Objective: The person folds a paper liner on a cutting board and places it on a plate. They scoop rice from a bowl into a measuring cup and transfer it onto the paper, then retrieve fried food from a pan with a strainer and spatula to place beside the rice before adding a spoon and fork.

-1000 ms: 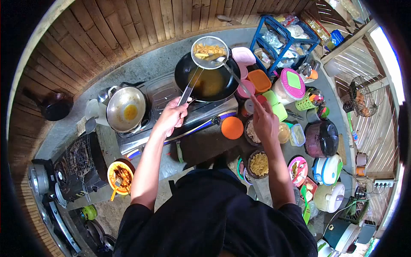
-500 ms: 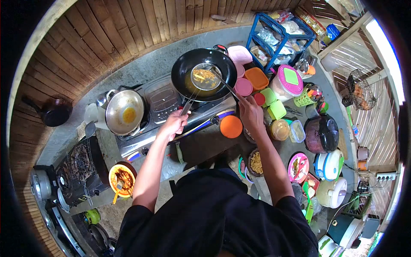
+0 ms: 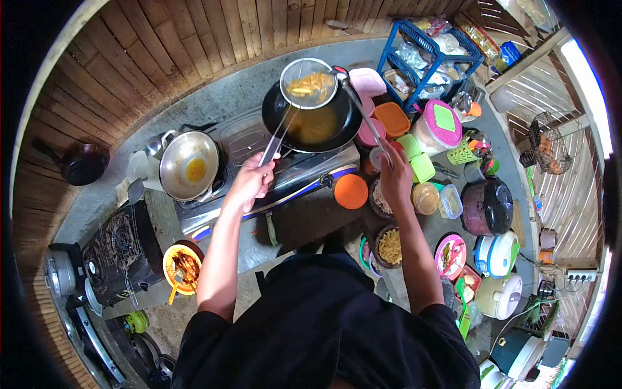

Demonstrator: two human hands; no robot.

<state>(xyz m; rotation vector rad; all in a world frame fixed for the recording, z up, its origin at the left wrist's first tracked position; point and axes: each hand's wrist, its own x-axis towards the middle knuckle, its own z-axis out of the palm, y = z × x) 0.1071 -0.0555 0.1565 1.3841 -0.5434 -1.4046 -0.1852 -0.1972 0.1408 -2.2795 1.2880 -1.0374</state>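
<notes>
My right hand (image 3: 396, 181) is closed around the long handle of a wire-mesh strainer (image 3: 310, 67). The strainer hangs above the far part of a black wok (image 3: 275, 120) and holds golden-brown fried pieces (image 3: 311, 87). Brownish oil (image 3: 314, 124) lies in the wok below. In my left hand (image 3: 249, 181) are metal tongs (image 3: 275, 144), gripped at the near end, their thin tips reaching over the wok toward the strainer's lower rim. The wok sits on the right side of a gas stove (image 3: 253, 185).
A metal pan (image 3: 170, 165) with a little oil stands on the stove's left side. Right of the wok are an orange lid (image 3: 350, 191), coloured containers (image 3: 422, 167) and a bowl of pale pieces (image 3: 390, 247). An orange bowl (image 3: 170, 267) with red sauce is at left; a blue rack (image 3: 389, 55) stands behind.
The strainer with the fried pieces has risen out of the wok's oil and moved toward its far edge. My left hand has shifted slightly left, the tongs' tips following the strainer upward.
</notes>
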